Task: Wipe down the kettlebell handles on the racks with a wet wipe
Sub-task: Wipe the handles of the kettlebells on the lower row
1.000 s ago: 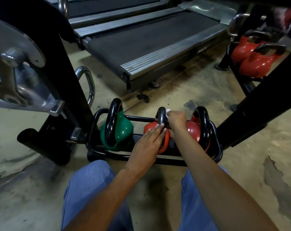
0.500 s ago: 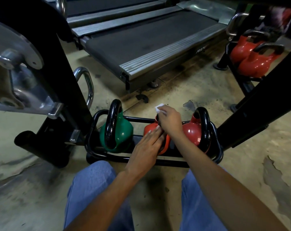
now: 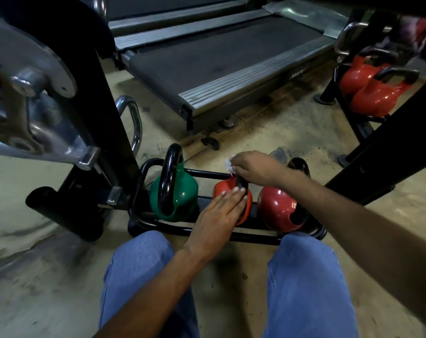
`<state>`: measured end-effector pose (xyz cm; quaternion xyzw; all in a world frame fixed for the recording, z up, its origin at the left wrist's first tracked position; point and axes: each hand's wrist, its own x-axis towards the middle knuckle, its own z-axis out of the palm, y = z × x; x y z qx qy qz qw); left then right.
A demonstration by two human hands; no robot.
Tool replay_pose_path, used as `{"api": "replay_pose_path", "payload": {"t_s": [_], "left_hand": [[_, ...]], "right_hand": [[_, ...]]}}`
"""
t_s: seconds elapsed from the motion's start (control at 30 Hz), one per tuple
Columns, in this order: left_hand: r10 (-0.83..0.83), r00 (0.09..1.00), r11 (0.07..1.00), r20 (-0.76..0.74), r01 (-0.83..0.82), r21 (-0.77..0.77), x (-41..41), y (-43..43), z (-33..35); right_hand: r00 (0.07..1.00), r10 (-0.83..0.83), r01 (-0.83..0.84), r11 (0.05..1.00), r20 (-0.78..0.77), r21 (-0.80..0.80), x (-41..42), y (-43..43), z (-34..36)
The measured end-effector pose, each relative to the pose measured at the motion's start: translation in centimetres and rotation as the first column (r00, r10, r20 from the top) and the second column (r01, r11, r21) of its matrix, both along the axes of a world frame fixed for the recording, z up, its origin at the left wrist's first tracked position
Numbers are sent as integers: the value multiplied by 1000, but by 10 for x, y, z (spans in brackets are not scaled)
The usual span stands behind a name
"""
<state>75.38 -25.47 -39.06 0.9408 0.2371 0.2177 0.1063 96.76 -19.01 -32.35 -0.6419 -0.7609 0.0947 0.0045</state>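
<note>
Two hands on middle kettlebell (image 3: pixel 221 189) in rack (image 3: pixel 207 172): left hand (image 3: pixel 217 219) flat against it, right hand (image 3: pixel 258 169) pinching wipe (image 3: pixel 229 164) at handle (image 3: pixel 241 183)

The only text stands on the dark side frame of the treadmill (image 3: pixel 219 59): pale slanted lettering (image 3: pixel 296 74) that begins "PRO". Its remaining letters are too blurred to read. The kettlebells and racks show no legible marks or numbers.
</note>
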Motion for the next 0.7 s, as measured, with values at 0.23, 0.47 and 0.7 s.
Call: {"api": "replay_pose_path", "payload": {"t_s": [0.23,0.47,0.7], "left_hand": [[-14,1000,999,-6,14,-35,-9,-9,1],[8,996,999,-89,-11,-37,-19,-22,-2],[-2,993,999,-120,-3,-41,-19,-21,0]], "right_hand": [[275,-494,705,687,-825,-176,-83,-90,-26],[-587,-524,342,530,-617,-776,-47,-39,-16],[-383,-541,599,472,-749,-647,-68,-80,-22]]}}
